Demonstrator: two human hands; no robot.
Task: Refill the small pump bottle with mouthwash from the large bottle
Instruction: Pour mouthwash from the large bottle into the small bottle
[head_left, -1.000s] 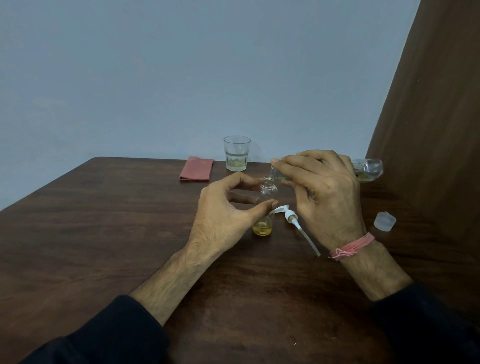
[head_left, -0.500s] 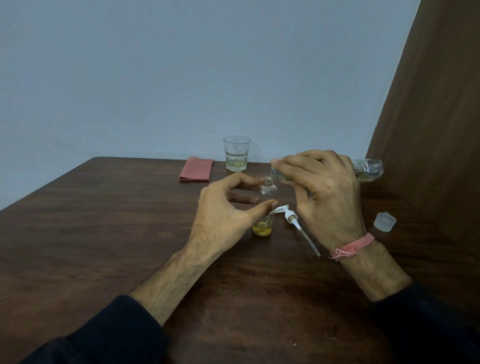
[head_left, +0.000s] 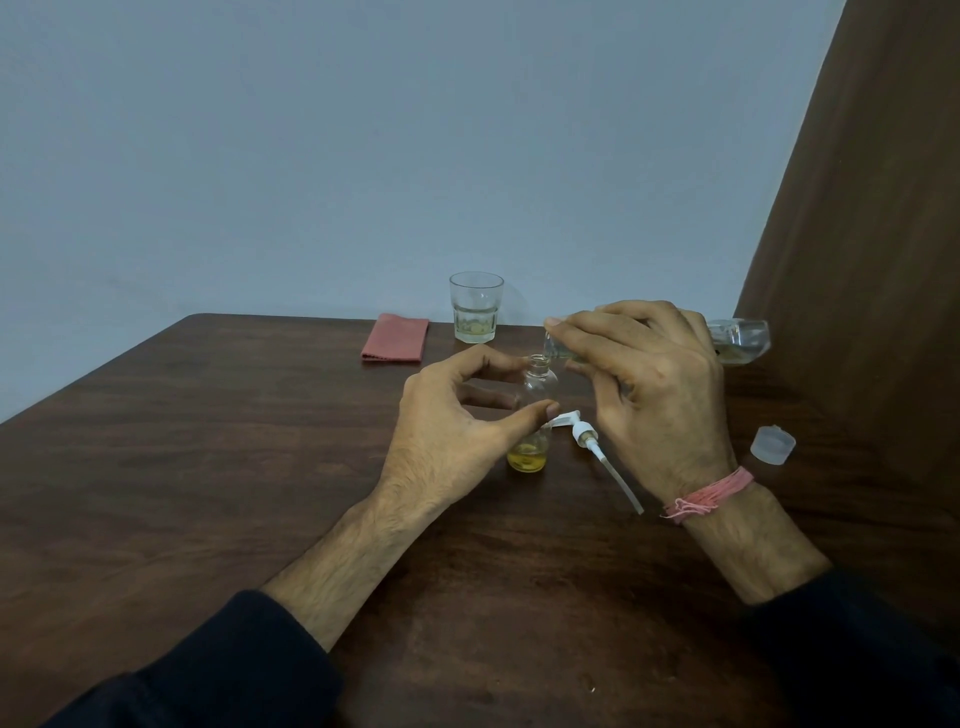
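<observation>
The small clear bottle (head_left: 531, 452) stands upright on the wooden table (head_left: 208, 467) with its neck uncovered and a little yellow liquid at the bottom. My left hand (head_left: 452, 431) holds it between thumb and fingers. My right hand (head_left: 654, 400) grips the large clear bottle (head_left: 740, 340), which lies tipped almost level, its mouth right over the small bottle's neck. The white pump head (head_left: 584, 434) with its long tube lies on the table between my hands.
A translucent cap (head_left: 772, 444) sits on the table to the right. At the table's far edge stand a drinking glass (head_left: 476, 307) with some pale liquid and a folded red cloth (head_left: 396, 338). A brown panel rises at the right.
</observation>
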